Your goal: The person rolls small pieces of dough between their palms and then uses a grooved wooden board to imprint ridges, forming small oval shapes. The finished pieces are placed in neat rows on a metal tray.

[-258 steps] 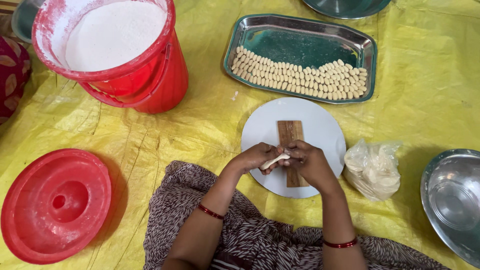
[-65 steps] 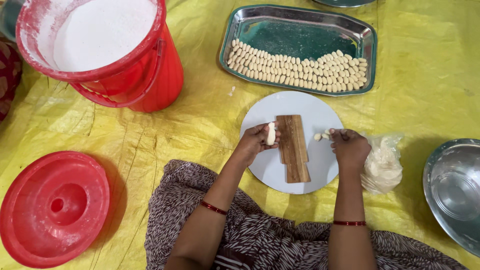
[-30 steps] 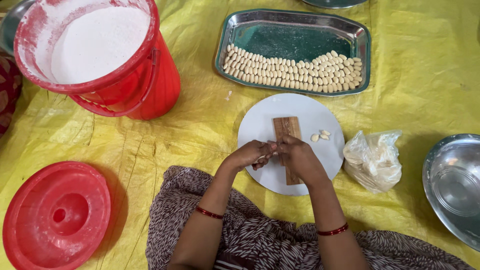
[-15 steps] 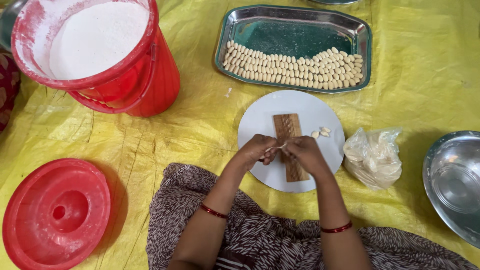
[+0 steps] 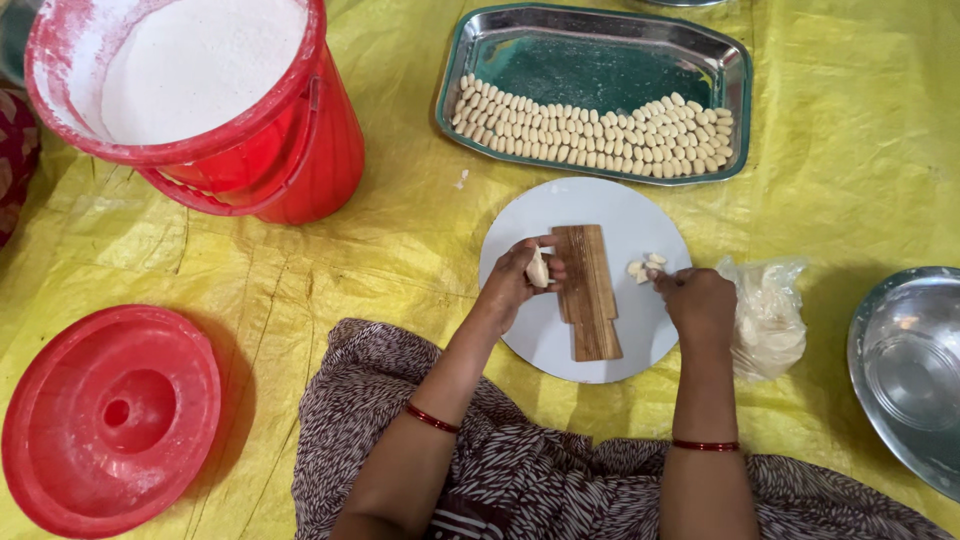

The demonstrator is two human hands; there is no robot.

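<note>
The steel tray (image 5: 596,60) already holds rows of shaped dough pieces (image 5: 595,132) — roughly half its floor is covered. The left hand (image 5: 515,282) pinches one shaped piece (image 5: 538,270) beside the ridged wooden board (image 5: 586,290); the right hand (image 5: 698,300), fingers curled together, touches a few small dough bits (image 5: 645,267) on the white plate (image 5: 600,205) — the bagged dough (image 5: 768,320) remains unshaped.

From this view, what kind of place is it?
Probably a home food-making spot on the floor: a yellow sheet covers it, with a steel tray of shaped dough pieces and a red bucket of white flour.

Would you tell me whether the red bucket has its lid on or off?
Off. The red bucket stands open, white powder showing inside, and the red lid lies apart on the yellow sheet.
</note>
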